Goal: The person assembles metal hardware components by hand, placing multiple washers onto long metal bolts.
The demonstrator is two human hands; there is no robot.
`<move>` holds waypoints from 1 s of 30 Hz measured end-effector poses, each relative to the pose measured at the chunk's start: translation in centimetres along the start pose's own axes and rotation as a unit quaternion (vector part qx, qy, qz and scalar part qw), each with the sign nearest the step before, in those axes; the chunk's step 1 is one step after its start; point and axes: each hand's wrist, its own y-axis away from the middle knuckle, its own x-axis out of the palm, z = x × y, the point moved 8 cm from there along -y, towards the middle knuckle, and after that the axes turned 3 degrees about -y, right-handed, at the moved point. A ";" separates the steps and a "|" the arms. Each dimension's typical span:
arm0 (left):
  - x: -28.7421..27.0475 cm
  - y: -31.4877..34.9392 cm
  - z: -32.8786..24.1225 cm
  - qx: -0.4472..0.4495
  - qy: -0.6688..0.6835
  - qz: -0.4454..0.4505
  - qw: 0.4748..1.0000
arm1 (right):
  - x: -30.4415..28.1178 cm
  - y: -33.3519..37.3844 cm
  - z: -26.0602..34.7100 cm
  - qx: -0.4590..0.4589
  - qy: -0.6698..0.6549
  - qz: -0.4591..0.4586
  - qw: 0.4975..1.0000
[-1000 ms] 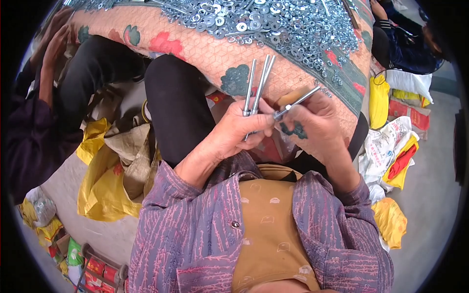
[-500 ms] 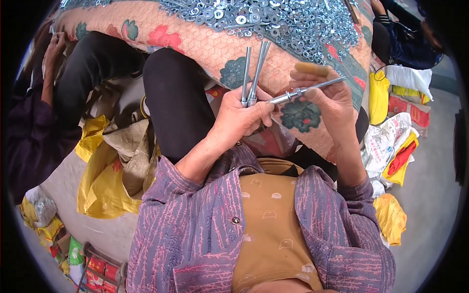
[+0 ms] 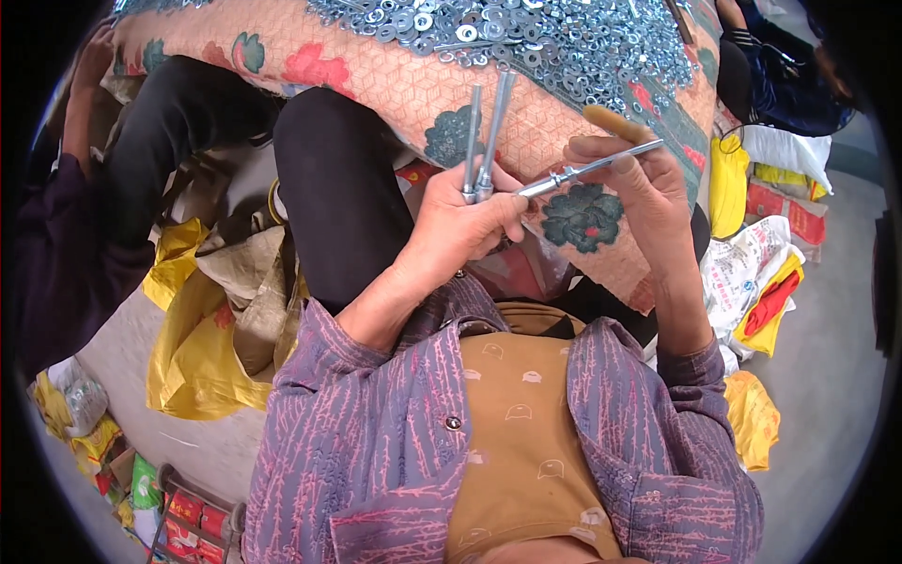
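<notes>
At twelve o'clock the left hand [image 3: 462,214] was closed around several upright metal rods [image 3: 491,133], its thumb pressing the thick end of a slanted rod [image 3: 594,167] that pointed towards two o'clock. There, the right hand [image 3: 650,186] had its thumb and fingers about the thin end (whether they pinched it, I could not tell), with a tan cover [image 3: 613,122] on one finger. Between twelve and one, heaped washers and nuts [image 3: 526,38] lay on a flowered cloth [image 3: 395,80].
</notes>
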 end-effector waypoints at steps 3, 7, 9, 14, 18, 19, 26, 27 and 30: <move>-0.4 0.0 0.2 0.003 -0.006 -0.009 1.000 | -0.1 0.4 -1.0 0.072 0.026 0.104 0.992; 0.1 -0.1 0.4 -0.006 -0.003 -0.005 1.000 | -0.2 0.1 -0.6 0.016 0.049 0.062 0.997; 0.5 -0.1 0.5 -0.012 -0.018 0.018 1.000 | 1.4 0.1 0.0 0.022 -0.108 0.086 0.990; -0.3 0.0 0.2 -0.005 0.022 -0.011 1.000 | 1.4 0.0 -0.7 0.018 -0.010 0.056 0.998; -0.2 0.2 0.2 -0.015 0.029 0.016 0.999 | 1.4 0.2 -0.6 0.058 0.041 0.104 0.992; -1.0 0.3 0.0 -0.019 0.057 -0.007 0.998 | 1.9 0.2 -0.6 0.054 0.041 0.105 0.992; 0.3 0.9 -1.0 0.104 -0.215 -0.063 0.969 | 3.0 1.3 -3.0 0.138 -0.022 0.006 0.990; 0.5 1.5 -2.4 0.203 -0.341 -0.083 0.914 | 2.9 1.6 -3.4 0.156 0.007 -0.026 0.987; 0.8 2.0 -3.6 0.290 -0.432 -0.095 0.849 | 3.1 2.2 -2.5 0.123 -0.009 -0.064 0.990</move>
